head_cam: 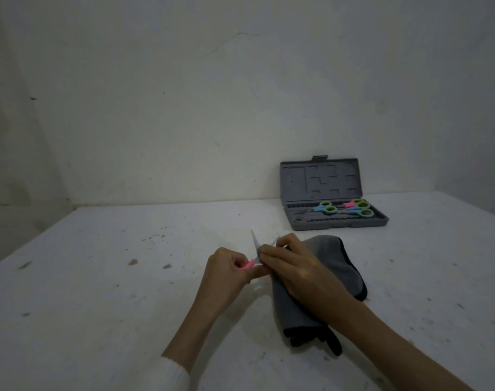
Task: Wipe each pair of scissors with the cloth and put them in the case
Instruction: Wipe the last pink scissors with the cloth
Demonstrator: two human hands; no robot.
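My left hand (229,266) grips the pink handle of a pair of scissors (254,244), whose blades point up and away. My right hand (293,266) pinches a grey cloth (325,251) with dark edging against the blades. The rest of the cloth drapes under my right wrist onto the table. At the back right the grey case (311,224) lies open, its lid leaning on the wall. Inside it rest three pairs of scissors: a blue-and-green pair (325,208), a pink-and-green pair (356,204) and another blue-and-green pair (362,212).
The white table (99,277) is speckled with dark marks and meets a plain wall at the back. A white sleeve (173,373) covers my left forearm near the bottom edge.
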